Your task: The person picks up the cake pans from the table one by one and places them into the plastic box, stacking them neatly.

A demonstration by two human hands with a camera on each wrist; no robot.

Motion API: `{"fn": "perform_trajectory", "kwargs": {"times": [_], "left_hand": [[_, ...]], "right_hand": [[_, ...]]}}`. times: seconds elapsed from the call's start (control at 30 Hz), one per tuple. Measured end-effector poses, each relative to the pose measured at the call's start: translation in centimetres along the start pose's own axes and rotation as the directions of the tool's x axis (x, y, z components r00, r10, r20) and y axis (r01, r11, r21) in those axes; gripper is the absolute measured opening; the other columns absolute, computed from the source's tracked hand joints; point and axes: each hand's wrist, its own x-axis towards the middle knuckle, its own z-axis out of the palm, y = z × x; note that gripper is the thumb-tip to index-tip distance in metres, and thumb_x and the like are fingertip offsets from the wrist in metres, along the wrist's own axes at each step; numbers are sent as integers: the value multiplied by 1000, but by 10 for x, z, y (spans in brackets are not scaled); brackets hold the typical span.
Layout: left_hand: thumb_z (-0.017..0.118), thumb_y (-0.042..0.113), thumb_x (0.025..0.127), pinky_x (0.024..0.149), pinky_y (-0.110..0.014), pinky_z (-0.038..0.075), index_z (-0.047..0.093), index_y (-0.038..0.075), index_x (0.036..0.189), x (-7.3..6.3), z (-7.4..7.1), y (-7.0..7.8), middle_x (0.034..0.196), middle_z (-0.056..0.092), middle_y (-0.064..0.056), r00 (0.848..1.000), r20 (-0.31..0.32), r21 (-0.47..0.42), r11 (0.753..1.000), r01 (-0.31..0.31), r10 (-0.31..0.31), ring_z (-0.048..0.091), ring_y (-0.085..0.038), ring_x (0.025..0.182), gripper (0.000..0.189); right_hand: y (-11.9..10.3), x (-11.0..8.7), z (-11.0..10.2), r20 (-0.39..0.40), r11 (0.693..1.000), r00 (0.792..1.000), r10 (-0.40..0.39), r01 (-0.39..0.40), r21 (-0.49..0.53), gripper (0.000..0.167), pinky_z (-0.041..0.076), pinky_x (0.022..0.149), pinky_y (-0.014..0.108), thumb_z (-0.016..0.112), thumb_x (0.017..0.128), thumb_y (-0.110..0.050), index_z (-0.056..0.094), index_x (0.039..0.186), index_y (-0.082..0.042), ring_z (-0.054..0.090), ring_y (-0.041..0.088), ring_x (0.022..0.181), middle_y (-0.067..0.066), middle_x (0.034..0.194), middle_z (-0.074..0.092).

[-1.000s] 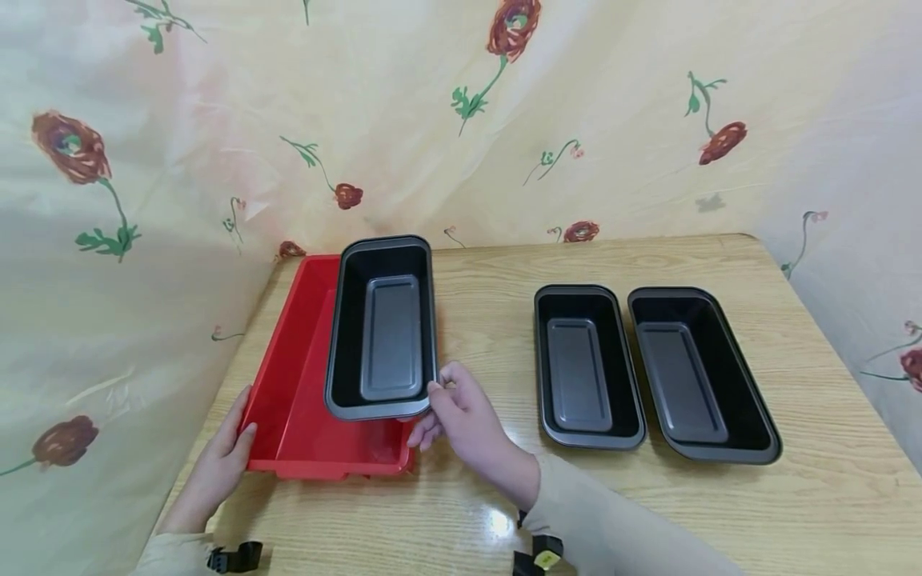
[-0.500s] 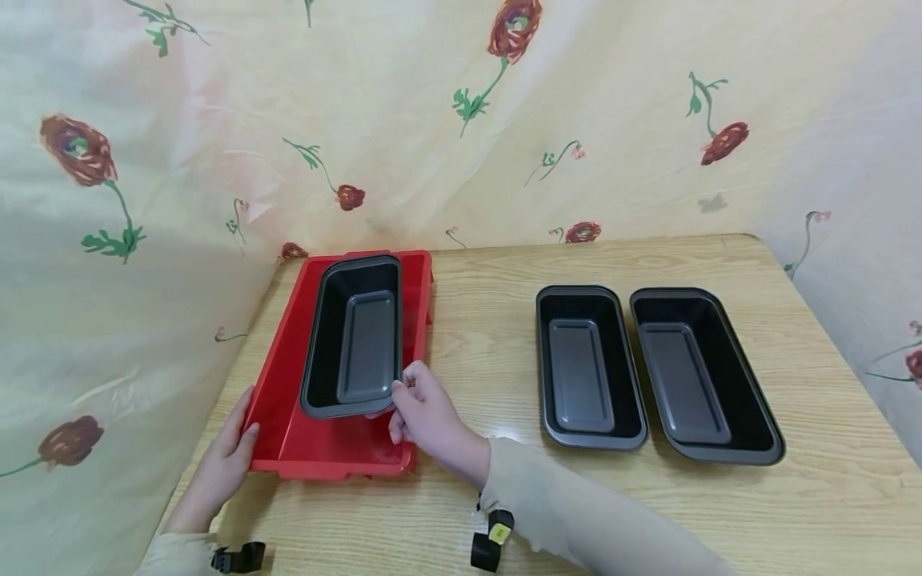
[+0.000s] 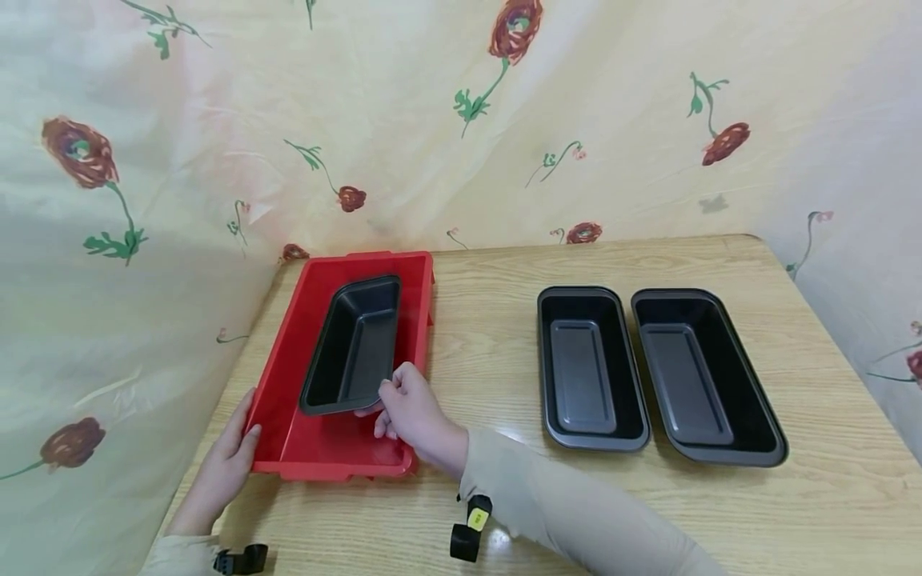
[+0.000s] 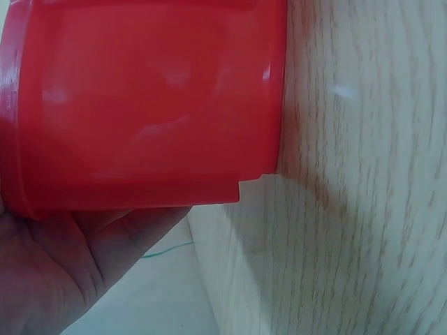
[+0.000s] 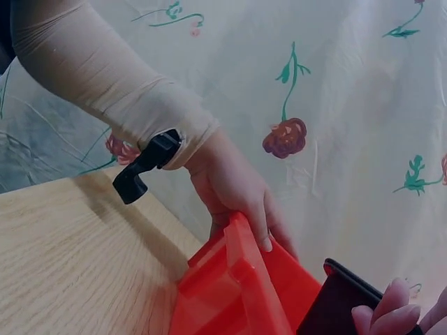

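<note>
In the head view my right hand pinches the near right corner of a dark loaf pan. The pan is inside the outline of a red plastic bin, tilted, with its near end raised. My left hand grips the bin's near left corner, thumb over the rim. Up close in the left wrist view, that hand lies against the bin's red wall. The right wrist view shows the right fingers on the pan's rim, with the left hand across from them on the bin.
Two more dark loaf pans, one upright and one slightly angled, stand side by side on the right of the wooden table. A floral sheet hangs behind the table and along its left side.
My right hand has carried the loaf pan leftward and down into the red bin, its far end dropping lower. The left hand keeps its grip on the bin. The other pans have not moved.
</note>
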Motion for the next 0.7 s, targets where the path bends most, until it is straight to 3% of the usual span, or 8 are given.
{"fn": "perform_trajectory", "kwargs": {"times": [0.17,0.4,0.57,0.7], "left_hand": [[35,14,106,86,-46,53,3,14,158,1,2,-2,151,23,-31,1000,-4,4,1000,-11,11,40,-48,123,61],[35,13,106,88,-53,51,3,13,158,0,2,-1,150,24,-32,1000,-6,16,1000,-13,13,41,-49,123,61],[34,13,106,90,-58,48,2,12,158,0,2,0,150,23,-33,1000,-5,24,1000,-18,18,41,-51,123,61],[33,14,106,93,-61,45,2,13,158,1,1,-1,152,22,-32,1000,-5,43,999,-9,9,39,-50,125,60]], "right_hand": [[-2,3,0,-8,999,999,45,-45,-15,9,41,44,19,48,100,-10,41,95,-9,52,15,46,10,84,72],[-7,7,1,19,990,992,125,-124,-62,7,42,42,19,47,101,-14,44,99,-7,53,15,45,10,83,73],[-10,8,4,67,964,981,181,-163,-208,15,43,41,20,48,102,-18,46,107,-4,52,16,44,9,77,71],[-15,7,8,90,915,978,190,-144,-377,19,43,40,20,48,102,-18,51,106,0,50,17,41,8,69,68]]}}
